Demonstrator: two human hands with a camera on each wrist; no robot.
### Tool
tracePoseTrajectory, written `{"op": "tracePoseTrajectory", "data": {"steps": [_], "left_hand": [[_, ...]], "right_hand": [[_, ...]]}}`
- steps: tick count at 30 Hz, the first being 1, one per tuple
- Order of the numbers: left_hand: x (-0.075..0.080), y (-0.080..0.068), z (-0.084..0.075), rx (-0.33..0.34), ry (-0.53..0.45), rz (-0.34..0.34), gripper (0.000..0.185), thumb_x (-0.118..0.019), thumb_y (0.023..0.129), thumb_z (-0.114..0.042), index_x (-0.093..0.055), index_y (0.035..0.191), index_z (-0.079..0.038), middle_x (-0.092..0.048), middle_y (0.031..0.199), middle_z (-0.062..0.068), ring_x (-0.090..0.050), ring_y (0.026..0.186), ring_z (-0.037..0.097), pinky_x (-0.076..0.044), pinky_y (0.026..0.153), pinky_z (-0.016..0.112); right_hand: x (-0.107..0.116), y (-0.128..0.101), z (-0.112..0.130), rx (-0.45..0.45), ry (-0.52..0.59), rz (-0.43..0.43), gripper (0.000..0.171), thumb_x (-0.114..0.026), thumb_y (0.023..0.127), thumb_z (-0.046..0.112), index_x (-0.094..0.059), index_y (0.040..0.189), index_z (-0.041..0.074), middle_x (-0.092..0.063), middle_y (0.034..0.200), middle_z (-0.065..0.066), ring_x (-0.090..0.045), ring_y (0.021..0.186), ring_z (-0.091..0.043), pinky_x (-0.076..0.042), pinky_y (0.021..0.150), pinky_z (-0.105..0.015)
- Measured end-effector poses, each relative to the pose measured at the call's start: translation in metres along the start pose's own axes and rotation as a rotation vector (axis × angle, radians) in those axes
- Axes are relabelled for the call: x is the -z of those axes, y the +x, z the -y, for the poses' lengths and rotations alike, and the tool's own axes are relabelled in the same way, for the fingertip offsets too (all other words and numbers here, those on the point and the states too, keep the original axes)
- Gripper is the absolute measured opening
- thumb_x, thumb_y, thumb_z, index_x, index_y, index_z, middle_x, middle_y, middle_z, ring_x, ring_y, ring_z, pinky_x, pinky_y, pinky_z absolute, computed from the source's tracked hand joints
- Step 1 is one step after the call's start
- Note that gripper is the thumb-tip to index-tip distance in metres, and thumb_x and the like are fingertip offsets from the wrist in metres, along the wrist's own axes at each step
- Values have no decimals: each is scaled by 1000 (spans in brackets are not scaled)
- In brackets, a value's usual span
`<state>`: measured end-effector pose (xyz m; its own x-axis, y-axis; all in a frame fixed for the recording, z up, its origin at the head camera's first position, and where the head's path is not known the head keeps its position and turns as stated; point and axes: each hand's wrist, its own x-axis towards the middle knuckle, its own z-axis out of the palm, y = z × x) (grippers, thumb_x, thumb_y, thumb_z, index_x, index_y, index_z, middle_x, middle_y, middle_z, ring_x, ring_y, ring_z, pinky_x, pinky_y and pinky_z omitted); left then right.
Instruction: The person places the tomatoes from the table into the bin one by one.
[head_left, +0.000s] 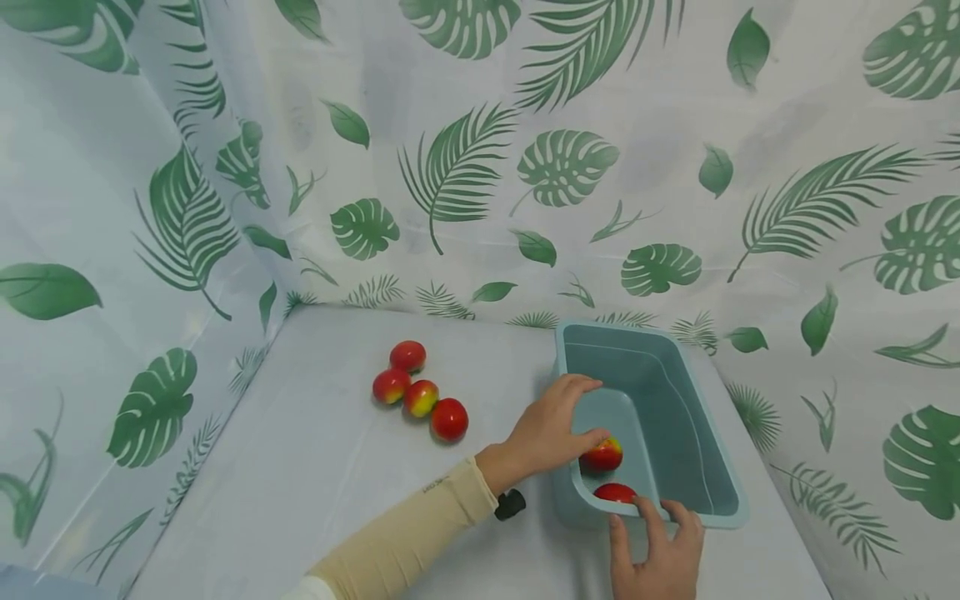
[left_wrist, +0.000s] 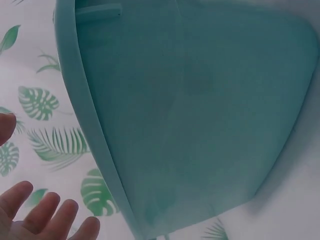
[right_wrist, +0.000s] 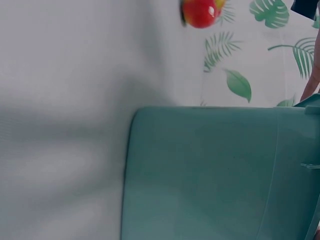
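A blue-green plastic basin (head_left: 671, 417) stands on the right of the table; its outer wall (left_wrist: 195, 100) fills much of the left wrist view. Over its left rim reaches my left hand (head_left: 551, 425), fingers spread and holding nothing. The thumb overlaps a red-and-yellow fruit (head_left: 602, 458), like an apple, inside the basin. Behind the near rim lies another red fruit (head_left: 615, 492), partly hidden by that rim. At this near rim is my right hand (head_left: 660, 550), its fingertips right at the edge, beside the second fruit, with the thumb apart from the fingers.
Several more red-and-yellow fruits lie in a loose row left of the basin, among them a red one (head_left: 449, 420) nearest it. A small black device (head_left: 511, 505) sits under my left wrist. Leaf-patterned sheeting (head_left: 495, 167) closes off the back and sides.
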<state>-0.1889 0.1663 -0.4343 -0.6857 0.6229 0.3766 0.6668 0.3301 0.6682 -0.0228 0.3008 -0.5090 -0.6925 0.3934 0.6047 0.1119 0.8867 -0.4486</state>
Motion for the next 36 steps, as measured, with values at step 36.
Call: {"op": "tracePoseTrajectory", "data": {"steps": [36], "left_hand": [[53, -43, 119, 495, 339, 108, 60, -73, 86, -32, -50, 137, -11, -44, 142, 11, -41, 130, 28, -43, 104, 42]], "right_hand": [[-4, -2, 5, -52, -35, -4, 40, -74, 80, 20, -63, 112, -1, -44, 122, -24, -37, 117, -41, -38, 85, -58]]}}
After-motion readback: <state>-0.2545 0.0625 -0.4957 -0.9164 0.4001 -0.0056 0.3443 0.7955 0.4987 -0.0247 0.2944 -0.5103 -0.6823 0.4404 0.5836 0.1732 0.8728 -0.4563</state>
